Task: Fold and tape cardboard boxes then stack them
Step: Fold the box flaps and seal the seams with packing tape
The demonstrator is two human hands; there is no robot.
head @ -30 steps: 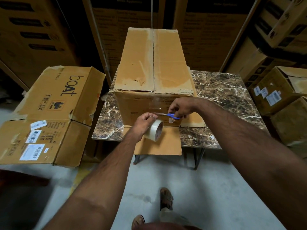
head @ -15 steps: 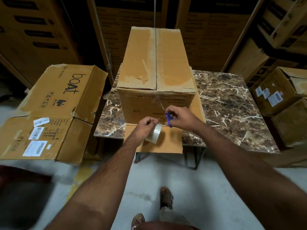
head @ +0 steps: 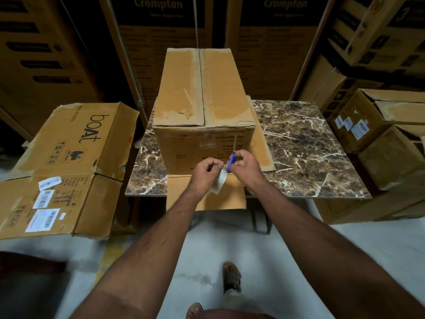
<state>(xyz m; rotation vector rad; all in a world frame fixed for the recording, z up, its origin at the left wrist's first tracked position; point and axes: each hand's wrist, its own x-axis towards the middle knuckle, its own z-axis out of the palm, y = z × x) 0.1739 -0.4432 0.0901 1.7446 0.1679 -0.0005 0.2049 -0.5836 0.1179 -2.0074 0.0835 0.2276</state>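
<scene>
Fingers point(head: 208, 168) of the left hand point(head: 203, 172) now pinch the roll point(head: 218, 184); right hand point(head: 245, 165) grips the scissors point(head: 231, 161), blade swung upright. Both have drawn back from the box point(head: 203, 125), so the tape looks cut.

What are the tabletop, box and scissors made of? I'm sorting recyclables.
Tabletop: looks like polished marble or a marble-look slab; brown with white veins, slight sheen.
Box: matte brown corrugated cardboard, scuffed.
Scissors: blue handles, probably plastic; thin grey blades, likely metal.

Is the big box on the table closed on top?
Closed. On the box both top flaps lie flat and meet along the middle seam, with clear tape running over the front edge. It stands on the marble table.
</scene>
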